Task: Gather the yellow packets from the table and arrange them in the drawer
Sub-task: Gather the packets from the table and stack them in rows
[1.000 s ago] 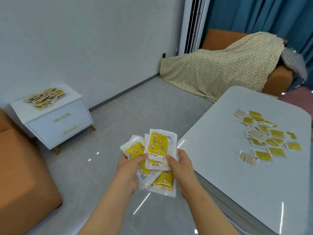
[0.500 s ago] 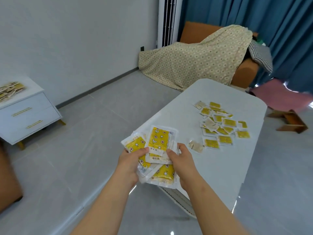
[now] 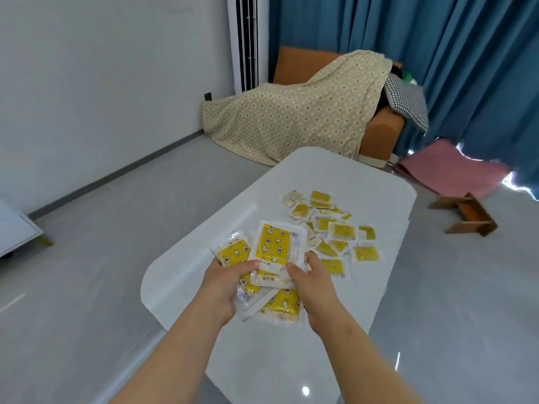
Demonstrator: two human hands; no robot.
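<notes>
Grey floor (image 3: 87,258) fills the room, blue curtain (image 3: 437,68) at back, sofa (image 3: 382,132) under a patterned throw (image 3: 291,112). Ahead of us the white table (image 3: 320,176) runs away from us, long axis front to back. At the far left edge we catch a corner of a white cabinet (image 3: 14,231), well apart from the table; we cannot tell whether any drawer is open.

On the table's middle lie the loose packets (image 3: 339,230), scattered and overlapping, a few face down. Over the table's near part we hold the held bundle (image 3: 272,249), fanned, long sides pointing roughly away from us.

Our left hand (image 3: 224,284) grips its left edge, thumb on top, fingers curled under. Our right hand (image 3: 312,287) grips the right edge the same way. Both are full.

Key relation: the loose packets sit ahead and right of the bundle, the nearest just beside our right hand. We judge the right hand should reach, the left taking the whole bundle. The cabinet lies the opposite way.
</notes>
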